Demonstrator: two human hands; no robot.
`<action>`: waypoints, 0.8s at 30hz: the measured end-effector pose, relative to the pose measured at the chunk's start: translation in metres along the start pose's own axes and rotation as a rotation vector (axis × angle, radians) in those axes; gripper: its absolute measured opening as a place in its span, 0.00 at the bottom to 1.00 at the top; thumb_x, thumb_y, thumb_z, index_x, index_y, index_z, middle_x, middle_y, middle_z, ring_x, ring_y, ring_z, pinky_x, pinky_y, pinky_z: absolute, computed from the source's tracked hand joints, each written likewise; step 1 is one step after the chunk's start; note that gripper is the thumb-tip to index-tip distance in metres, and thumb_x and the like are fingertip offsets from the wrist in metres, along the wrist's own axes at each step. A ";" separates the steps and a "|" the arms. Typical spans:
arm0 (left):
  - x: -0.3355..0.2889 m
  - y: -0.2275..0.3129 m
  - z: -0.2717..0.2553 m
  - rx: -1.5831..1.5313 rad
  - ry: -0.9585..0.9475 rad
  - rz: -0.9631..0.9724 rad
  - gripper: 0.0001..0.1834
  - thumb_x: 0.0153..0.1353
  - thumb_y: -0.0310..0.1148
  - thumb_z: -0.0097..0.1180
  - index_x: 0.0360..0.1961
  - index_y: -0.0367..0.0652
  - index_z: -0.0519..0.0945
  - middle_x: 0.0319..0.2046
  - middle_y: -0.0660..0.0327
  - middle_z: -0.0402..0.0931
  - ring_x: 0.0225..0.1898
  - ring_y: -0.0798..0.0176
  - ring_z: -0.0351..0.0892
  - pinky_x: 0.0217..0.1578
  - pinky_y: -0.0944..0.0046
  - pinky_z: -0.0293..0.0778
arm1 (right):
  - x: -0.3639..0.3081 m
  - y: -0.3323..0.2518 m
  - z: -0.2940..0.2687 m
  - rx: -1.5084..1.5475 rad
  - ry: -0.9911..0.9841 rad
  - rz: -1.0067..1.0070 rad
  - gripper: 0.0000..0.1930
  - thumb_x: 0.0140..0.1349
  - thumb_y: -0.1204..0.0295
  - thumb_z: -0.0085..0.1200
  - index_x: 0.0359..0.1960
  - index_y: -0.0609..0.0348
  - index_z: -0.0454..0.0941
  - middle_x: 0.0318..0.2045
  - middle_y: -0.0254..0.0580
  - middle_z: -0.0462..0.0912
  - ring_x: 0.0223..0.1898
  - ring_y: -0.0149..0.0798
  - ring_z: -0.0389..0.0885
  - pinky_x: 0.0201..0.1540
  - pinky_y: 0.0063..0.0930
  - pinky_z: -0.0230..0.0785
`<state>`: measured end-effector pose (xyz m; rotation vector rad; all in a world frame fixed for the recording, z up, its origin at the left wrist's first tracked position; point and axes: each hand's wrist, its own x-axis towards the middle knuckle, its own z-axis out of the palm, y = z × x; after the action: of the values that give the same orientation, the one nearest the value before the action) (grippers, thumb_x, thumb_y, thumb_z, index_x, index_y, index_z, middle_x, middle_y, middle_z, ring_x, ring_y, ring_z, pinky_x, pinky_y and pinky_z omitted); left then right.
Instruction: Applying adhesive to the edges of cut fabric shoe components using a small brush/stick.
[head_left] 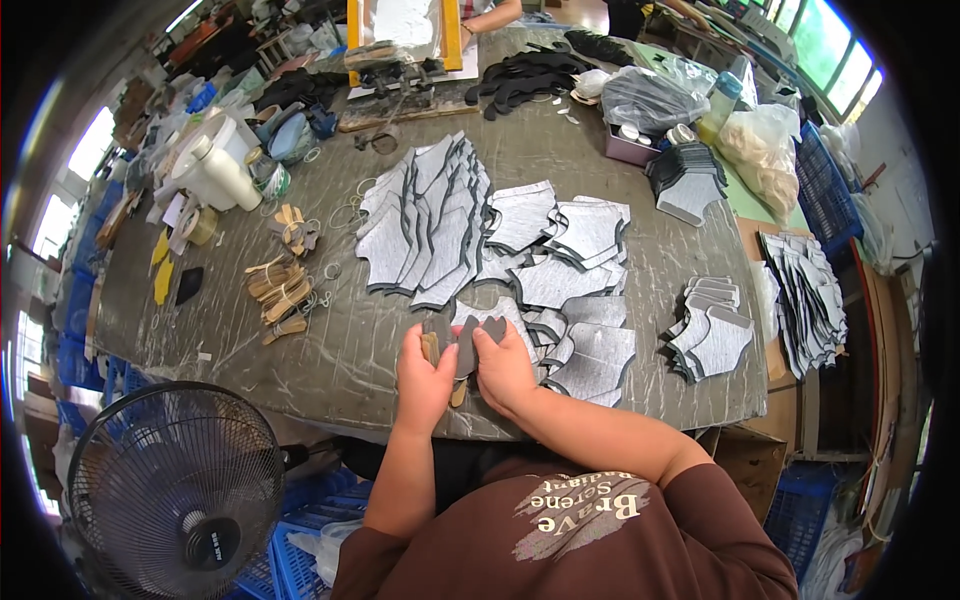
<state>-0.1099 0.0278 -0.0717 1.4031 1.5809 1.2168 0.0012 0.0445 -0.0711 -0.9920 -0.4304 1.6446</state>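
Observation:
Near the table's front edge, my left hand (424, 372) is closed round small dark grey and tan tongue-shaped cut pieces; a tan piece (430, 347) shows between thumb and fingers. Close beside it, my right hand (506, 366) pinches a dark grey cut piece (466, 352) of similar shape. Another tan piece (459, 392) shows its rounded end just below the hands. Right behind the fingers lie light grey cut panels (592, 360) with dark undersides, overlapping in loose piles. A larger fanned stack of such panels (420, 220) spreads farther back.
Banded bundles of tan pieces (278, 292) lie to the left, with loose rubber bands around. More panel stacks (710, 335) sit at the right. A black fan (178, 500) stands at the lower left. Across the table, another person's arm (492, 16) is beside a yellow frame (453, 35).

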 end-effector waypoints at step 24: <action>-0.001 0.022 -0.014 -0.427 -0.375 -0.285 0.15 0.65 0.27 0.47 0.50 0.31 0.72 0.29 0.60 0.77 0.24 0.72 0.74 0.26 0.73 0.71 | 0.004 -0.035 -0.013 0.391 -0.031 0.188 0.13 0.66 0.79 0.37 0.52 0.61 0.56 0.43 0.56 0.71 0.47 0.53 0.74 0.52 0.54 0.69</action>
<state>-0.1154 0.0232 -0.0463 1.0173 1.1318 0.9777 0.0332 0.0564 -0.0550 -0.7290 -0.0290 1.8264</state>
